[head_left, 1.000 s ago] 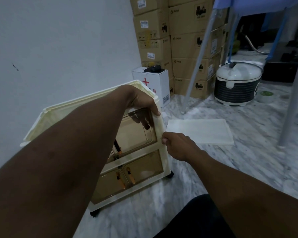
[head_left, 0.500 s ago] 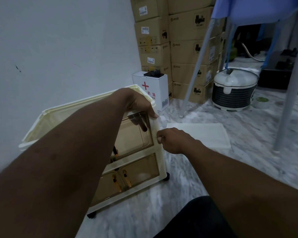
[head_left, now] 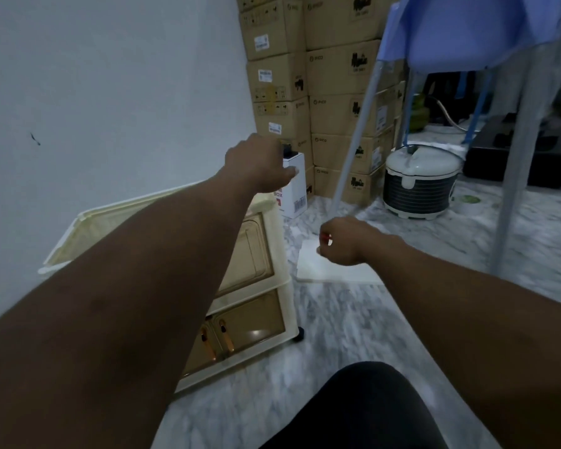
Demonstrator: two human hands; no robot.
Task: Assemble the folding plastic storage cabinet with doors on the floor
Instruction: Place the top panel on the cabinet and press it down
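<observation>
While the cabinet (head_left: 256, 306) sits at seven o'clock, left hand (head_left: 259, 166) hovers above it, loosely curled, empty; right hand (head_left: 344, 241) curls over the white panel (head_left: 324, 270), grip unclear.

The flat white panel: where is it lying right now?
In the head view the flat white panel lies on the marble floor right of the cabinet, directly under the right hand.

Marble floor (head_left: 353, 325) bears cabinet (head_left: 256, 306), white panel (head_left: 324, 270), rice cooker (head_left: 420, 186)
</observation>
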